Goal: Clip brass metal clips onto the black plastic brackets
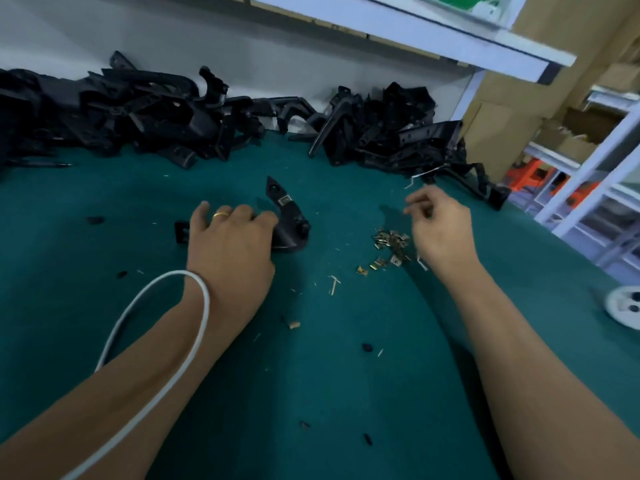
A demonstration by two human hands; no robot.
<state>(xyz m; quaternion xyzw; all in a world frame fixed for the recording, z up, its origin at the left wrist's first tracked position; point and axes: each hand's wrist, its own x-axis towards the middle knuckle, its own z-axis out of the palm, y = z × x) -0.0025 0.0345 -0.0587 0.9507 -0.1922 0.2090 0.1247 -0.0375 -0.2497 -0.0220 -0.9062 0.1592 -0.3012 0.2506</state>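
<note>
A black plastic bracket point(289, 220) lies on the green table mat point(311, 358) at the centre, with one brass clip point(284, 200) fitted on its upper arm. My left hand point(230, 244) rests over the bracket's left end, fingers curled on it, a gold ring on one finger. A small heap of loose brass clips point(391, 242) lies to the right. My right hand point(441, 226) hovers just above and right of that heap, fingers curled together; whether it pinches a clip is hidden by blur.
Two piles of black brackets point(131, 116) point(391, 129) line the back wall. A white cable point(166, 341) loops over my left forearm. A white round part point(627, 306) sits at the right edge. Small black bits and slivers dot the mat. Shelving stands right.
</note>
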